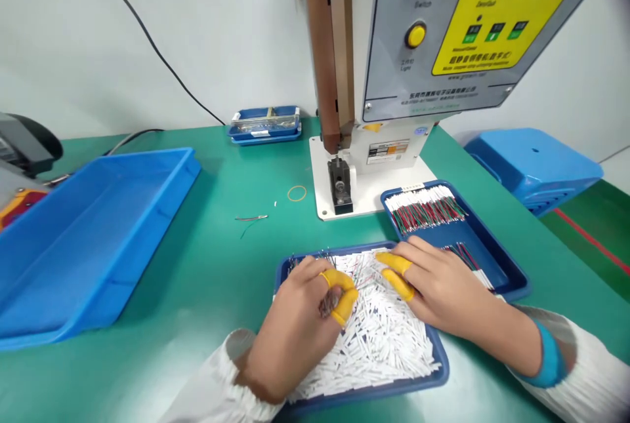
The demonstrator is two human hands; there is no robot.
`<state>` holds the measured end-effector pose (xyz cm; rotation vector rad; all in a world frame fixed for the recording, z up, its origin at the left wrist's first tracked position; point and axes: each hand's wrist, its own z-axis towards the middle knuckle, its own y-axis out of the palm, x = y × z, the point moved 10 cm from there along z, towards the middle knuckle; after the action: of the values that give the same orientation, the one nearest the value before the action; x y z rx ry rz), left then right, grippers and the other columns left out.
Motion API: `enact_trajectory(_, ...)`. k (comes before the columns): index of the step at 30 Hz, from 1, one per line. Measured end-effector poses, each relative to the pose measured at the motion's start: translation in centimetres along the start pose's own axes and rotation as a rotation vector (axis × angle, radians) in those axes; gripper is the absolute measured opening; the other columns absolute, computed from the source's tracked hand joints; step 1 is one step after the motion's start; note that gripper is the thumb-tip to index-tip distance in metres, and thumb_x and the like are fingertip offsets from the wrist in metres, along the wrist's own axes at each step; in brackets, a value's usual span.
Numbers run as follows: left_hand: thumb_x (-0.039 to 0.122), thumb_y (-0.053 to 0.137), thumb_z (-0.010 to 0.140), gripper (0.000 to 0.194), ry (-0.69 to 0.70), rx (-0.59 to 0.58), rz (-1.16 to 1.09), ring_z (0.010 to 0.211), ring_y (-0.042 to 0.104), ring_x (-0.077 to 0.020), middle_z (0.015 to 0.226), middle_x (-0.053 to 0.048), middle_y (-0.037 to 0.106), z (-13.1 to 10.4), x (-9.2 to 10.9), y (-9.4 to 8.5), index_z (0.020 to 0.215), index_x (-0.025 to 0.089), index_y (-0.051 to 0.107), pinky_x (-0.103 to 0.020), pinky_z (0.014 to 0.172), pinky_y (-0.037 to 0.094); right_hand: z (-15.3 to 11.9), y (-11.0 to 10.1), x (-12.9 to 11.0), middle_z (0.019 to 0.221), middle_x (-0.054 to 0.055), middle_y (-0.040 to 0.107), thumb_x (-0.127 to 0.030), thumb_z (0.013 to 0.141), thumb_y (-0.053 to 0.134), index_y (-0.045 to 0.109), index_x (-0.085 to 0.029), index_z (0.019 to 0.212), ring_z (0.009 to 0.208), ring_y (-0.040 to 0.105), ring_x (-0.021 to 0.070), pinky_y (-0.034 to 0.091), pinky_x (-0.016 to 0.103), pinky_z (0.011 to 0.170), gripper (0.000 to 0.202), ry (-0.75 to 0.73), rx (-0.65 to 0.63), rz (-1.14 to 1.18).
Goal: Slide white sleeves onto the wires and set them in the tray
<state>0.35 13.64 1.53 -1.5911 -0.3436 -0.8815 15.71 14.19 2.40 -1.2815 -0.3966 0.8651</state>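
Note:
My left hand is over the left part of a blue tray full of short white tubes. Its thumb and index finger, in yellow finger cots, are pinched together; what they hold is too small to make out. Dark thin wires lie at the tray's far edge, partly hidden behind this hand. My right hand reaches over the far right of the tray, also with yellow cots. A small gap shows between its thumb and index finger, just above the white tubes, and I see nothing held there.
Behind the tray stands a crimping machine. At right, a second blue tray holds red, green and black wires with white ends. A large blue bin is at left. A rubber band and a loose wire piece lie between.

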Motion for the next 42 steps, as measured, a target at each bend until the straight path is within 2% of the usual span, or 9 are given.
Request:
enact_trajectory(4,0.033,0.061,0.099,0.017,-0.162,0.056,-0.429,0.077,0.052,-0.0126,0.086,-0.002,0.062,-0.8,-1.2,-0.4,0.092,0.018,0.067,-0.026,0.07,0.046,-0.5,-1.4,-1.3,0.085,0.006,0.063,-0.017,0.1,0.048,0.06,-0.018,0.094,0.074,0.049,0.0193,0.038,0.034,0.067,0.014,-0.049,0.114,0.326)
enact_trajectory(9,0.036,0.074,0.09,0.023,-0.301,-0.066,-0.867,0.066,0.053,-0.01,0.081,-0.001,0.061,-1.5,-1.0,2.8,0.092,0.015,0.065,-0.021,0.055,0.054,-1.1,-0.8,-2.3,0.064,-0.004,0.048,-0.019,0.096,0.05,0.043,-0.022,0.076,0.055,0.038,0.0127,0.027,0.03,0.055,0.021,0.078,0.054,0.51)
enact_trajectory(14,0.031,0.076,0.087,0.02,-0.29,-0.161,-0.923,0.07,0.06,-0.0119,0.078,-0.002,0.062,-2.2,0.3,5.0,0.091,0.014,0.065,-0.022,0.057,0.06,-1.1,0.1,-3.7,0.065,-0.001,0.056,-0.019,0.094,0.046,0.047,-0.021,0.073,0.057,0.045,0.0136,0.033,0.029,0.058,0.021,0.062,-0.033,0.556)
enact_trajectory(19,0.037,0.073,0.088,0.028,-0.332,-0.223,-0.851,0.07,0.063,-0.0122,0.086,-0.004,0.064,-3.0,0.5,5.9,0.102,0.015,0.062,-0.023,0.059,0.061,-1.0,-0.7,-4.4,0.068,-0.001,0.059,-0.013,0.099,0.036,0.052,-0.021,0.076,0.061,0.052,0.0135,0.041,0.029,0.066,0.029,-0.034,0.001,0.696)
enact_trajectory(24,0.052,0.051,0.099,0.04,-0.302,-0.553,-0.876,0.054,0.058,-0.0088,0.068,-0.002,0.06,-4.3,2.5,8.5,0.085,0.015,0.058,-0.019,0.053,0.049,-1.3,-0.5,-3.3,0.061,-0.002,0.051,-0.026,0.105,0.03,0.041,-0.022,0.068,0.056,0.048,0.0132,0.041,0.03,0.064,0.039,0.045,-0.006,0.712)
enact_trajectory(30,0.045,0.05,0.1,0.037,-0.167,-0.258,-0.45,0.079,0.056,-0.0135,0.083,-0.006,0.059,-5.0,1.2,5.9,0.077,0.018,0.058,-0.023,0.073,0.049,-2.2,-0.7,-3.2,0.057,-0.001,0.047,-0.036,0.108,0.024,0.039,-0.023,0.065,0.054,0.044,0.0143,0.042,0.032,0.064,0.047,0.108,0.047,0.767)
enact_trajectory(35,0.043,0.049,0.101,0.032,-0.106,-0.238,-0.409,0.079,0.054,-0.0135,0.088,-0.005,0.06,-5.1,1.3,5.7,0.081,0.02,0.059,-0.023,0.072,0.049,-2.6,-1.0,-2.5,0.056,-0.003,0.041,-0.042,0.108,0.028,0.036,-0.022,0.066,0.052,0.038,0.0133,0.038,0.033,0.061,0.048,0.154,0.059,0.803)
enact_trajectory(37,0.047,0.046,0.103,0.038,-0.123,-0.227,-0.413,0.076,0.052,-0.0132,0.085,-0.005,0.058,-4.6,1.6,5.4,0.078,0.02,0.056,-0.023,0.07,0.048,-2.6,-1.4,-0.4,0.055,-0.003,0.039,-0.045,0.108,0.032,0.036,-0.022,0.064,0.05,0.036,0.0127,0.035,0.032,0.057,0.049,0.244,0.109,0.841)
enact_trajectory(42,0.062,0.046,0.099,0.055,-0.049,-0.176,-0.553,0.062,0.041,-0.0138,0.064,-0.002,0.045,-4.0,3.5,4.0,0.065,0.02,0.048,-0.027,0.059,0.037,-4.0,-3.4,5.7,0.055,-0.003,0.027,-0.055,0.107,0.033,0.032,-0.025,0.062,0.051,0.027,0.0147,0.025,0.033,0.051,0.054,0.507,0.459,0.875)
